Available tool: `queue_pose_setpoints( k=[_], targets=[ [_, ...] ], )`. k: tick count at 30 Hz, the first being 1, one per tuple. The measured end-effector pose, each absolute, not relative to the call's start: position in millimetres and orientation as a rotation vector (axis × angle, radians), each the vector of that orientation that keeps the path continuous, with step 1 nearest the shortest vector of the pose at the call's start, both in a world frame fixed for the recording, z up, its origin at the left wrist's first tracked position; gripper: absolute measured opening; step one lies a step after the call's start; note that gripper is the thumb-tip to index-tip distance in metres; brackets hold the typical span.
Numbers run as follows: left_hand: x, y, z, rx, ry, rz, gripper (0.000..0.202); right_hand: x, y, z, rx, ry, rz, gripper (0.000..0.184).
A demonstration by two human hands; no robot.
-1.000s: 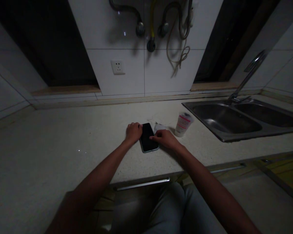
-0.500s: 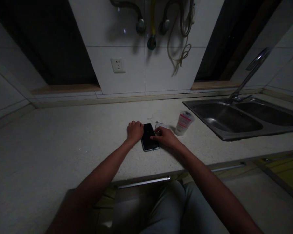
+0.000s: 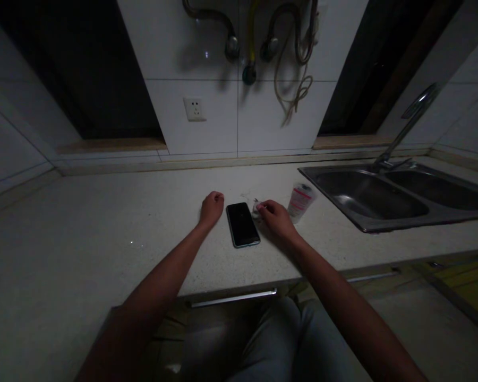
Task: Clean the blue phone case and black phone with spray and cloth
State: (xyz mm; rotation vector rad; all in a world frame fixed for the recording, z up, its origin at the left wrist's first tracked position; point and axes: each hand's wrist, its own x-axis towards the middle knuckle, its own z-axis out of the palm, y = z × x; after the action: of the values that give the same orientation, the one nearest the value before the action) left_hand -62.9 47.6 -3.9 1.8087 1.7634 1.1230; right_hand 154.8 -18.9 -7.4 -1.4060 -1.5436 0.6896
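Observation:
A black-screened smartphone (image 3: 242,225) lies face up on the counter between my hands. Just left of it rests my left hand (image 3: 212,208), curled into a loose fist and apart from the phone. On the other side, my right hand (image 3: 278,218) has thumb and fingers pinched at a small, pale, crumpled piece (image 3: 256,212) that looks like tissue or thin film. Its exact kind is too dim to make out. Behind the right hand stands a clear plastic cup (image 3: 301,200) with pink-red print, its lower part partly covered by the hand.
The light-coloured counter (image 3: 175,201) runs along a tiled wall with a socket (image 3: 194,109), pipes and a looped cord (image 3: 300,93). At the right is a double steel sink (image 3: 362,225) with a tall faucet (image 3: 410,122). Drawer handles (image 3: 235,298) line the front.
My left hand has let go of the phone's left edge and moved left, fingers curled. My right hand has left the phone's screen and shifted to the pale crumpled piece. The phone stays nearly in place.

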Motion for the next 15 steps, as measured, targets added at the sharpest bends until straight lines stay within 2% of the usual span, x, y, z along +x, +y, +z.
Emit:
queue_pose_setpoints(
  k=[7,15],
  targets=[
    [-80.5,53.4,-8.3,1.959,1.808,0.919,0.021,158.8,-20.9,-3.1,-1.876,-1.750,0.285,0.026],
    [-74.9,51.0,-14.7,2.315,1.753,0.735,0.027,163.8,-18.7,-4.6,-1.851,-1.702,0.320,0.030]
  ],
)
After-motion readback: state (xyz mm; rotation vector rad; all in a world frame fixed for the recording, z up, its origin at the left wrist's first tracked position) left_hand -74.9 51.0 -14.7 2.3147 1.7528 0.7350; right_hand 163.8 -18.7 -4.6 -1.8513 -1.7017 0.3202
